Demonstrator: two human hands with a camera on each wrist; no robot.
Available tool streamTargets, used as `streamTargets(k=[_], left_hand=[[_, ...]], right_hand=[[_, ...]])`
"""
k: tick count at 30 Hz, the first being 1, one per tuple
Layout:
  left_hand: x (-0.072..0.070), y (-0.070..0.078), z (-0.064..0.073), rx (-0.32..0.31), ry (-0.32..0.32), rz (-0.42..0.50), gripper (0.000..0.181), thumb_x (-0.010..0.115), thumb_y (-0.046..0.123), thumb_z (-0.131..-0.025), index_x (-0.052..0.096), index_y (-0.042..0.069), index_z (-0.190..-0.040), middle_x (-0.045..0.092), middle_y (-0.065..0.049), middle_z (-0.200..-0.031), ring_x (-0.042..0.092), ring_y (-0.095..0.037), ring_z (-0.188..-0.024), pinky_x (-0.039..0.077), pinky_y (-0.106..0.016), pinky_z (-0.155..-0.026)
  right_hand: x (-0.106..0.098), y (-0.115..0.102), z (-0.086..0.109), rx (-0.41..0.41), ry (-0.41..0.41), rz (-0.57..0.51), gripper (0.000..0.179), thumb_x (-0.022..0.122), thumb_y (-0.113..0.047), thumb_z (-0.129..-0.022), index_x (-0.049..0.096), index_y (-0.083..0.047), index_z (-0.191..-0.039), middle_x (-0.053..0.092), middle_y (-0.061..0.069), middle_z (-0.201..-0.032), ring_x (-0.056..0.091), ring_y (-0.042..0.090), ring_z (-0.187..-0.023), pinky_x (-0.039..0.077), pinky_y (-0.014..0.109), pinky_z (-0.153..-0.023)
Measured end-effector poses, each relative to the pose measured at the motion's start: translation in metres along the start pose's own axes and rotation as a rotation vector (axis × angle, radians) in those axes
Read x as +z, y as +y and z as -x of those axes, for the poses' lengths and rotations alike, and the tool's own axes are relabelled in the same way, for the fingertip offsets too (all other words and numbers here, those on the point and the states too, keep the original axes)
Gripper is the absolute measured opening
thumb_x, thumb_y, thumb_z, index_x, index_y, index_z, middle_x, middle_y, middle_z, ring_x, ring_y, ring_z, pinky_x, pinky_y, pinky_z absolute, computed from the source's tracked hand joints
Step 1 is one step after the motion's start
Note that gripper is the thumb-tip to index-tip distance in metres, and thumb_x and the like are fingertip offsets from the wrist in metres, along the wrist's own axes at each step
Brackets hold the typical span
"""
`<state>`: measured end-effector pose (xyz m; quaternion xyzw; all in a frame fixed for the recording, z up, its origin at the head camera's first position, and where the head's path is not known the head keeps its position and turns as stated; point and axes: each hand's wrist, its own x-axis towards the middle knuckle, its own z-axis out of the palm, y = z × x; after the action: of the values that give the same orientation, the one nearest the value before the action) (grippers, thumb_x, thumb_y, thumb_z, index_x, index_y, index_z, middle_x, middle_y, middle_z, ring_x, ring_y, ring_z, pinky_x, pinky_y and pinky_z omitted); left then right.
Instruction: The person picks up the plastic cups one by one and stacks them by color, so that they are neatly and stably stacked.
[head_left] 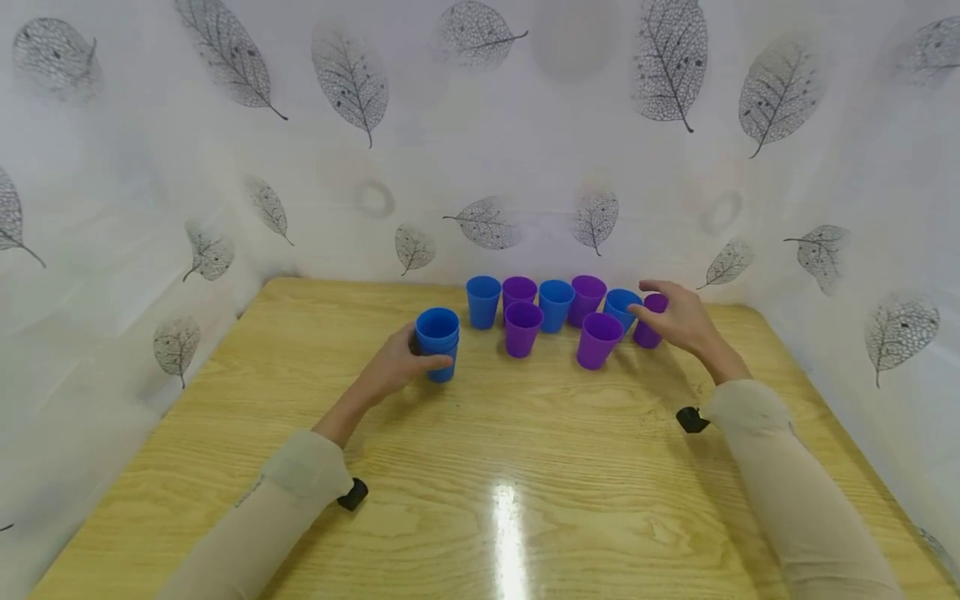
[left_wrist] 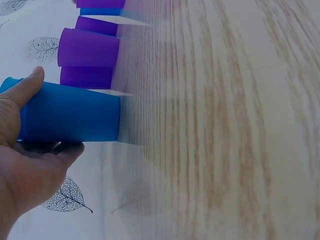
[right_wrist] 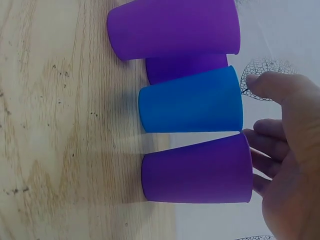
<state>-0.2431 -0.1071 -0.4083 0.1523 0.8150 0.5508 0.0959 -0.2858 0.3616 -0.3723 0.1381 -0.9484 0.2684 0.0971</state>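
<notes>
1. On the worktop's (head_left: 420, 475) far side, blue + purple cups (head_left: 556, 308) stand upright in a loose row; wood grain, glare streak (head_left: 507, 533) nr front, leaf-print sheeting (head_left: 525, 150) behind.
2. L hand (head_left: 397, 364): fingers grasping stacked blue cups (head_left: 438, 340), just L of row.
3. R hand (head_left: 681, 321): fingers loose, behind end purple cup (right_wrist: 200, 172); thumb nr blue cup (right_wrist: 195, 105). Contact: can't tell.
4. L sleeve (head_left: 251, 517) marks too small to read.
5. Head view shows nested rims; L-wrist view hides 'em.

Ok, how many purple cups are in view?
5: two front cups, two back cups between blue cups, and one end cup by the right hand. Any nested ones would be hidden.
</notes>
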Motion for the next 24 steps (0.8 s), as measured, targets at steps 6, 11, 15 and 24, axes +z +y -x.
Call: streamTargets(k=[6,11,15,24], left_hand=[[0.002,-0.002,-0.002,-0.006,0.026,-0.002,0.08,0.08,0.02,-0.093,0.036,-0.001,-0.156,0.051,-0.024,-0.148,0.048,-0.041,-0.137,0.037,-0.059,-0.116],[0.002,-0.002,-0.002,-0.03,0.034,-0.009,0.078,0.08,0.019,-0.092,0.037,0.001,-0.155,0.052,-0.022,-0.148,0.049,-0.039,-0.137,0.039,-0.057,-0.115],[0.002,0.0,-0.003,-0.045,0.032,-0.038,0.078,0.079,0.021,-0.093,0.037,-0.001,-0.155,0.051,-0.024,-0.149,0.048,-0.04,-0.138,0.038,-0.058,-0.115],[0.001,0.004,-0.003,-0.053,0.031,-0.059,0.076,0.079,0.02,-0.093,0.039,-0.002,-0.153,0.052,-0.025,-0.147,0.048,-0.041,-0.138,0.038,-0.058,-0.116]], right_hand=[[0.004,0.001,-0.005,0.0,-0.057,0.027,0.063,0.069,-0.03,-0.099,0.051,0.011,-0.143,0.052,0.032,-0.144,0.043,0.052,-0.136,0.034,0.067,-0.112],[0.005,0.0,-0.008,-0.006,-0.092,0.029,0.065,0.071,-0.029,-0.098,0.05,0.012,-0.144,0.052,0.033,-0.145,0.046,0.053,-0.133,0.037,0.067,-0.11],[0.007,0.0,-0.011,-0.021,-0.099,0.025,0.065,0.072,-0.026,-0.096,0.05,0.014,-0.142,0.052,0.035,-0.143,0.048,0.053,-0.131,0.039,0.066,-0.109],[0.014,0.006,-0.014,-0.09,-0.046,0.051,0.06,0.076,-0.02,-0.092,0.055,0.017,-0.136,0.059,0.036,-0.133,0.057,0.053,-0.119,0.038,0.066,-0.108]])
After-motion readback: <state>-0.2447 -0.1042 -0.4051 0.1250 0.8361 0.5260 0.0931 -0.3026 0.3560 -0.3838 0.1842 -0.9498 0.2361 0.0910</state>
